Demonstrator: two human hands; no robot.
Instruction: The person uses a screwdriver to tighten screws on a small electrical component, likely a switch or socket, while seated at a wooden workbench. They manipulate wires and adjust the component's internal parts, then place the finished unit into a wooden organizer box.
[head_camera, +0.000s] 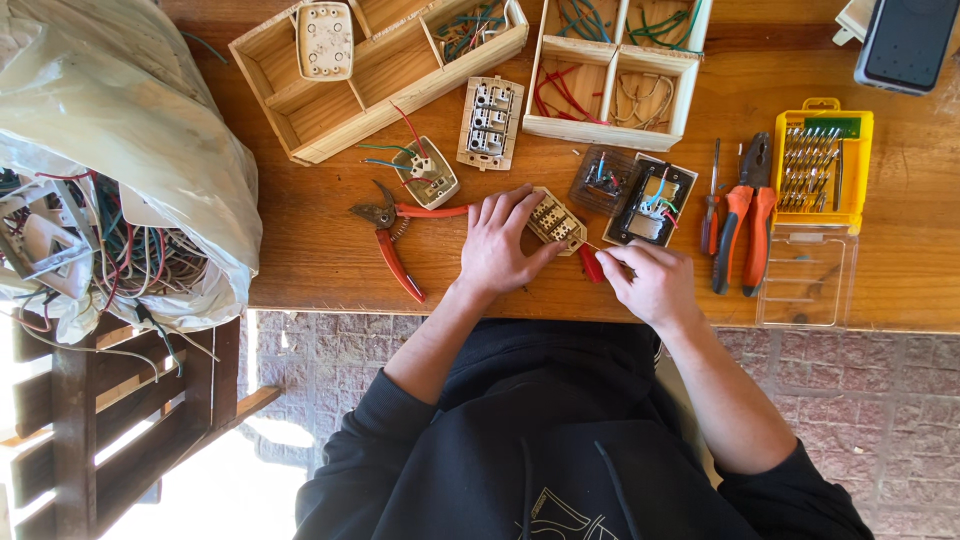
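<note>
My left hand (497, 243) presses down on a small beige socket module (556, 220) on the wooden table (320, 250), holding it by its near edge. My right hand (650, 283) grips a red-handled screwdriver (591, 263) whose tip points at the module. The hands sit close together near the table's front edge. A dark open switch housing with coloured wires (652, 200) lies just beyond my right hand.
Red-handled cutters (395, 235) lie left of my left hand. Orange pliers (745, 215), a yellow bit case (823, 165) and its clear lid (808, 278) lie right. Wooden trays of wires (380, 70) (615, 65) stand behind. A plastic bag of wiring (120, 170) fills the left.
</note>
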